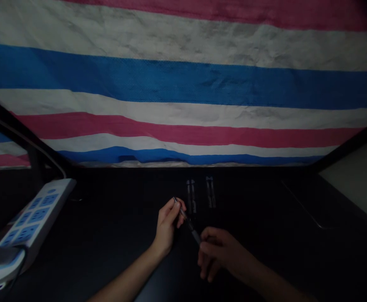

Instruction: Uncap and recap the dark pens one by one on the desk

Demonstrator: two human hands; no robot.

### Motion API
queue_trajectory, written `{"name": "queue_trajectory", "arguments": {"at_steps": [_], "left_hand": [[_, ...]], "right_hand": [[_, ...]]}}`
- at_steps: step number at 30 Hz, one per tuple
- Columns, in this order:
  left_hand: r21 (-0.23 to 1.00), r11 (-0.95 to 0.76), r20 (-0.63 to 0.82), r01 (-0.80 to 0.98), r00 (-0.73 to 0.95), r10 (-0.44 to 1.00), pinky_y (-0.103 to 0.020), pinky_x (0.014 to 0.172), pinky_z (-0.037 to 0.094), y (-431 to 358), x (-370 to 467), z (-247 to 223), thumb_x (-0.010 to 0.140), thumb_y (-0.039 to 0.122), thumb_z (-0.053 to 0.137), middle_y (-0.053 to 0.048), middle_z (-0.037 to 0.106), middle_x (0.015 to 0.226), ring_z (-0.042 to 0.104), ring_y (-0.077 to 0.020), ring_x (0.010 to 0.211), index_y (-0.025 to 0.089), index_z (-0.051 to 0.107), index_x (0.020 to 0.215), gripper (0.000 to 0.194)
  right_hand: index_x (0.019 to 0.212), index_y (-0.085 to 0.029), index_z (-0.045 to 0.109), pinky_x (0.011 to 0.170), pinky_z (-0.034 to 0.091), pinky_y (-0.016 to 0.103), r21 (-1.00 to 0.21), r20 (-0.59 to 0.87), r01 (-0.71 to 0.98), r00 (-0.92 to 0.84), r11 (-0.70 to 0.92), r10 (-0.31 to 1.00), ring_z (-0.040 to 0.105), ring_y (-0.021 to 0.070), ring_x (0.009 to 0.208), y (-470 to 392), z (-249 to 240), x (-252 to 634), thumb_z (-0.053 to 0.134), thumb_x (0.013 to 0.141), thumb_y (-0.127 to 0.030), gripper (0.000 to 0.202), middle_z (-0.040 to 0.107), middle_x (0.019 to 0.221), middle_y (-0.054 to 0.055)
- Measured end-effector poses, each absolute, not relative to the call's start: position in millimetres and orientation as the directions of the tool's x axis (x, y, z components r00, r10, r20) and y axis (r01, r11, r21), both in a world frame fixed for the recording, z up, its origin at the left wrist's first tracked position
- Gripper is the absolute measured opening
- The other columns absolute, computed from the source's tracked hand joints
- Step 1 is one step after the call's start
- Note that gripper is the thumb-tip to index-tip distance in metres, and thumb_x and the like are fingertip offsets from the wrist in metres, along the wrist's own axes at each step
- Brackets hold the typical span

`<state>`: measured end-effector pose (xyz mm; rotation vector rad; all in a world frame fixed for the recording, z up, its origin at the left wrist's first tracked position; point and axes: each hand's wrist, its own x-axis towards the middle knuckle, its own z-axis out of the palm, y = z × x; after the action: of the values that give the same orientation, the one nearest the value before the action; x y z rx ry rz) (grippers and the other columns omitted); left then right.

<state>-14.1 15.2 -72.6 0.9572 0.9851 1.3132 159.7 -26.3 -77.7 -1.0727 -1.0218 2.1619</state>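
Observation:
Both hands hold one slim, dark pen [190,227], slanted from upper left to lower right over the black table. My left hand [169,223] is closed on its far, thinner end, with the thumb pressed along it and a shiny tip poking out past the fingers. My right hand [218,251] pinches the thicker, near end between thumb and forefinger, its other fingers curled below. In the dim light I cannot tell whether the pen is in one piece. Just beyond my hands lie a pair of dark, blue-ended pens [191,196] and a second such pair [210,193].
A white power strip [38,216] with a plugged-in adapter [1,261] lies along the left side. The black tabletop [114,218] ends at a hanging striped sheet [183,82]. On the right is a dark, flat, round-cornered shape [320,205].

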Motion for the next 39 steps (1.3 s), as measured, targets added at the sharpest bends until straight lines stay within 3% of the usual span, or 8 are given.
{"name": "queue_trajectory", "arguments": {"at_steps": [3,6,10,14,18,22,26,39], "left_hand": [[0.949,0.043,-0.042,-0.312,0.008,0.999,-0.020,0.042,0.025,16.4,-13.7,-73.2,0.086,0.043,0.055,0.004,0.045,0.053,0.035,-0.0069,0.043,0.015,0.059,0.072,0.032],[0.952,0.039,-0.039,-0.304,0.005,0.999,-0.019,0.042,0.025,17.4,-13.6,-73.2,0.086,0.042,0.055,0.004,0.045,0.053,0.035,-0.0065,0.043,0.014,0.058,0.072,0.031],[0.952,0.033,-0.033,-0.305,0.006,0.999,-0.019,0.042,0.024,17.6,-13.6,-73.0,0.085,0.043,0.056,0.004,0.045,0.052,0.034,-0.0065,0.042,0.014,0.058,0.071,0.032],[0.953,0.040,-0.040,-0.300,0.006,0.999,-0.020,0.041,0.024,17.6,-13.1,-73.0,0.084,0.043,0.057,0.004,0.044,0.051,0.034,-0.0070,0.041,0.015,0.058,0.070,0.032],[0.953,0.041,-0.043,-0.301,0.000,0.999,-0.020,0.042,0.024,18.2,-13.2,-73.2,0.083,0.043,0.057,0.004,0.045,0.051,0.033,-0.0071,0.041,0.015,0.057,0.069,0.031],[0.956,0.041,-0.043,-0.291,-0.001,0.999,-0.020,0.042,0.025,18.8,-13.6,-73.4,0.083,0.044,0.057,0.004,0.045,0.052,0.034,-0.0076,0.042,0.015,0.058,0.070,0.032],[0.954,0.053,-0.059,-0.296,-0.012,0.998,-0.020,0.042,0.024,19.4,-13.5,-73.2,0.082,0.045,0.058,0.004,0.046,0.052,0.034,-0.0072,0.042,0.015,0.058,0.069,0.033],[0.958,0.054,-0.056,-0.281,0.003,0.998,-0.020,0.041,0.024,18.1,-13.3,-72.4,0.081,0.048,0.058,0.004,0.044,0.051,0.035,-0.0075,0.042,0.015,0.058,0.068,0.035]], "right_hand": [[0.095,-0.015,0.051,0.045,0.050,0.024,-0.790,-0.444,-0.107,-0.579,-0.603,0.684,0.068,0.0183,0.057,-24.3,-74.8,160.3,0.066,0.075,-0.052,0.045,0.069,0.076,0.006],[0.090,-0.011,0.055,0.045,0.049,0.023,-0.767,-0.492,-0.061,-0.583,-0.638,0.646,0.068,0.0179,0.056,-22.8,-71.7,160.4,0.053,0.081,-0.060,0.051,0.067,0.073,0.009],[0.093,-0.014,0.051,0.046,0.050,0.024,-0.786,-0.467,-0.067,-0.587,-0.614,0.662,0.069,0.0195,0.059,-23.4,-72.6,161.8,0.065,0.077,-0.049,0.041,0.068,0.077,0.006],[0.091,-0.011,0.054,0.045,0.049,0.024,-0.763,-0.480,-0.064,-0.610,-0.644,0.630,0.070,0.0198,0.057,-25.1,-76.7,162.2,0.055,0.081,-0.058,0.048,0.069,0.078,0.011],[0.092,-0.013,0.051,0.044,0.049,0.024,-0.770,-0.470,-0.078,-0.601,-0.633,0.646,0.070,0.0206,0.056,-25.2,-78.5,162.0,0.065,0.076,-0.050,0.043,0.069,0.078,0.009],[0.091,-0.011,0.054,0.045,0.049,0.024,-0.758,-0.479,-0.067,-0.618,-0.649,0.623,0.070,0.0209,0.058,-24.0,-78.4,163.2,0.056,0.082,-0.055,0.046,0.069,0.078,0.012],[0.095,-0.014,0.050,0.047,0.050,0.025,-0.768,-0.448,-0.093,-0.629,-0.633,0.636,0.071,0.0212,0.059,-23.0,-80.1,165.0,0.064,0.080,-0.043,0.035,0.069,0.081,0.008],[0.098,-0.011,0.055,0.050,0.051,0.026,-0.774,-0.469,-0.045,-0.629,-0.632,0.620,0.071,0.0223,0.066,-25.0,-76.0,163.7,0.060,0.080,-0.050,0.042,0.069,0.085,0.011]]}}
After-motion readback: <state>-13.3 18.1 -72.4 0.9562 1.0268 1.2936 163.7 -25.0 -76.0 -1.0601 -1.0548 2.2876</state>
